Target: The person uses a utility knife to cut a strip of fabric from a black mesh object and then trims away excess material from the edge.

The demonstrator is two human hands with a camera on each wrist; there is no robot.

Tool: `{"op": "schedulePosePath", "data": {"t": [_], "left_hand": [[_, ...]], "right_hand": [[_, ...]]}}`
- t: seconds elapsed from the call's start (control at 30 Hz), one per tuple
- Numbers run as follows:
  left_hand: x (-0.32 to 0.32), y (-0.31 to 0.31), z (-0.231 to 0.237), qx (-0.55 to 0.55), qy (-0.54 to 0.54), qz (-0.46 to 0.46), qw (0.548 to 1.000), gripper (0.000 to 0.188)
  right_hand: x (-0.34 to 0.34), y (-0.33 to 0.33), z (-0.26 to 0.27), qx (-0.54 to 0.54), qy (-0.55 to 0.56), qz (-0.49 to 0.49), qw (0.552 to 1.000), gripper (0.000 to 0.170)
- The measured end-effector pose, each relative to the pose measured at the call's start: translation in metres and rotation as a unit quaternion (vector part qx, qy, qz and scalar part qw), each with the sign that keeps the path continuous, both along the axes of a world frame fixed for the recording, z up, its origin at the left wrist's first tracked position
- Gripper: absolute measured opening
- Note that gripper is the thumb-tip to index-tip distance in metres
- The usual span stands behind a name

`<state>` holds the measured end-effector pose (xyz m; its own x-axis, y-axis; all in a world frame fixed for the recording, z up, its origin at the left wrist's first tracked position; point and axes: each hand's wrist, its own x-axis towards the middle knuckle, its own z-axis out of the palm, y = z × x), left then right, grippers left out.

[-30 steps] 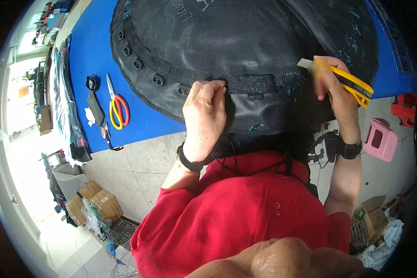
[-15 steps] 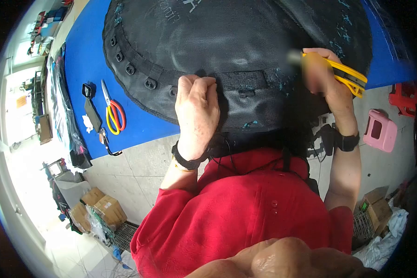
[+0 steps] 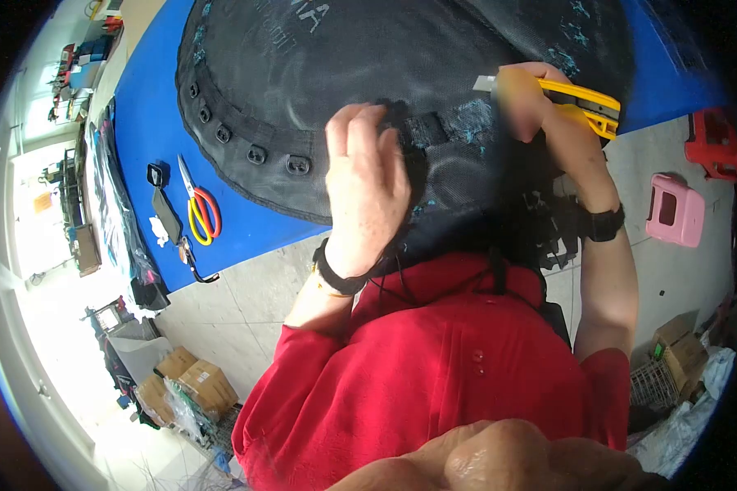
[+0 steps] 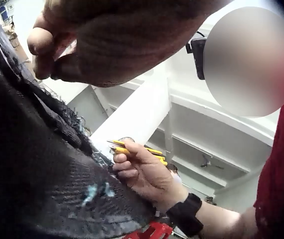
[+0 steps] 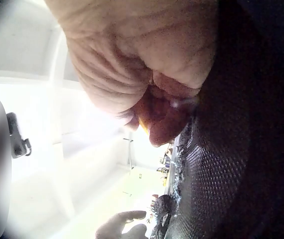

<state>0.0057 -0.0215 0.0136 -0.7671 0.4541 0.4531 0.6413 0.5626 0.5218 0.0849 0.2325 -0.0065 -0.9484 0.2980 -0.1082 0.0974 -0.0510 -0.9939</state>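
Observation:
A large round black mesh piece [image 3: 360,57] lies on the blue table, with a row of black oval fittings [image 3: 298,164] along its curved band and teal thread tufts [image 3: 475,123]. My left hand [image 3: 364,188] is over the band with its fingers loosely bent and spread; the left wrist view shows those fingers [image 4: 42,42] beside the frayed edge, holding nothing. My right hand [image 3: 549,114] grips a yellow utility knife [image 3: 581,100], its blade [image 3: 484,83] out and pointing left above the mesh. In the right wrist view the palm hides most of the knife.
On the blue table [image 3: 143,98] at the left lie red-and-yellow scissors [image 3: 203,214], a dark strap [image 3: 165,214] and a small metal tool [image 3: 186,251]. A pink stool [image 3: 676,211] and a red stool [image 3: 715,146] stand on the floor at the right. Cardboard boxes [image 3: 207,385] are lower left.
My left fingers have let go of the band and spread apart. The right hand has moved left with the knife. The mesh has shifted left in view.

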Motion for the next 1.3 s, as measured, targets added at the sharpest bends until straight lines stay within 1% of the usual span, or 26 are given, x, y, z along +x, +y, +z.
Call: {"op": "schedulePosePath", "data": {"t": [0.03, 0.07, 0.13, 0.17, 0.27, 0.37, 0.47, 0.67, 0.7, 0.8, 0.83, 0.9, 1.07, 1.2, 1.3], "left_hand": [[0.001, 0.006, 0.0, -0.005, -0.017, -0.008, 1.0, 0.025], [0.004, 0.012, 0.0, 0.018, -0.094, -0.004, 0.995, 0.028], [0.001, 0.017, -0.007, 0.012, -0.108, -0.016, 0.994, 0.032], [0.001, 0.021, -0.012, 0.027, -0.09, -0.01, 0.996, 0.034], [0.0, 0.025, -0.015, 0.003, -0.093, 0.011, 0.996, 0.032], [-0.001, 0.028, -0.011, -0.028, -0.138, 0.037, 0.989, 0.03], [-0.005, 0.026, -0.019, -0.01, -0.115, 0.022, 0.993, 0.027], [-0.005, 0.025, -0.021, -0.005, -0.125, 0.022, 0.992, 0.021], [-0.005, 0.025, -0.02, -0.003, -0.129, 0.024, 0.991, 0.021], [-0.004, 0.025, -0.02, -0.001, -0.136, 0.028, 0.99, 0.02], [-0.004, 0.024, -0.021, 0.0, -0.136, 0.028, 0.99, 0.019], [-0.005, 0.024, -0.022, 0.0, -0.131, 0.026, 0.991, 0.019], [-0.006, 0.023, -0.026, 0.006, -0.126, 0.025, 0.992, 0.018], [-0.005, 0.023, -0.026, 0.006, -0.128, 0.028, 0.991, 0.017], [-0.005, 0.022, -0.026, 0.012, -0.125, 0.024, 0.992, 0.017]], "right_hand": [[-0.001, 0.001, -0.001, -0.002, -0.001, -0.001, 1.0, 0.034], [-0.001, 0.001, -0.002, -0.005, -0.003, -0.002, 1.0, 0.034], [0.0, 0.002, -0.003, 0.002, 0.006, 0.001, 1.0, 0.034], [0.001, 0.002, -0.004, 0.006, 0.01, 0.001, 1.0, 0.035], [0.002, 0.004, -0.009, 0.009, 0.02, 0.006, 1.0, 0.035], [0.003, 0.003, -0.012, 0.038, 0.036, 0.004, 0.999, 0.035], [0.003, 0.004, -0.013, 0.053, 0.047, 0.01, 0.997, 0.035], [0.004, -0.004, -0.008, 0.056, 0.03, 0.005, 0.998, 0.032], [0.003, -0.009, -0.005, 0.053, 0.023, -0.004, 0.998, 0.028], [0.003, -0.024, 0.005, 0.106, 0.023, 0.01, 0.994, 0.026], [0.001, -0.03, 0.011, 0.085, 0.012, 0.025, 0.996, 0.025], [-0.004, -0.037, 0.005, 0.155, 0.077, 0.033, 0.984, 0.023], [-0.01, -0.047, 0.004, 0.158, 0.089, 0.053, 0.982, 0.017], [-0.011, -0.044, -0.006, 0.219, 0.119, 0.083, 0.965, 0.015], [-0.012, -0.045, -0.006, 0.236, 0.118, 0.096, 0.96, 0.016]]}}
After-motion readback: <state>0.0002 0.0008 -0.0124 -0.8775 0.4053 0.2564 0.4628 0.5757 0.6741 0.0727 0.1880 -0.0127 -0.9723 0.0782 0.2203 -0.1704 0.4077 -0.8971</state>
